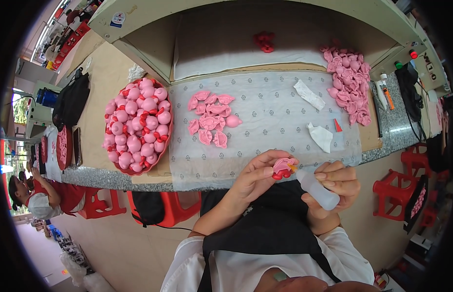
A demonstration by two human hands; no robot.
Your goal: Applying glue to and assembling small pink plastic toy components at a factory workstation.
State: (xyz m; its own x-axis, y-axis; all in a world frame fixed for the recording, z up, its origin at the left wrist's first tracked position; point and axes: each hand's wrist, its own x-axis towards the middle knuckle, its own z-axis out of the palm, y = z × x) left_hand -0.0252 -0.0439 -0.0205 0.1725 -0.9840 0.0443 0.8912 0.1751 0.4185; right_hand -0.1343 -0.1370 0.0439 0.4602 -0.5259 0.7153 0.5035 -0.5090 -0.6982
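Note:
Above the table's front edge, my left hand (255, 176) pinches a small pink shell-like part with red rounded feet (283, 168) between thumb and fingers. My right hand (339, 184) is closed around a translucent white squeeze bottle (320, 191), held tilted. Its yellowish nozzle is at the pink part, close to or touching it; I cannot tell which. On the patterned white paper (265, 126) beyond my hands lies a loose group of pink shell-like parts (209, 116), with one rounder pink piece (233, 121) at its right side.
To the left stands a red basket (160, 160) heaped with round pink-and-red pieces. A pile of pink parts (350, 82) lies at the back right, near pens (387, 95). White paper scraps (309, 95) rest on the sheet. A box-like housing (138, 56) overhangs the back. Another person (46, 197) sits far left.

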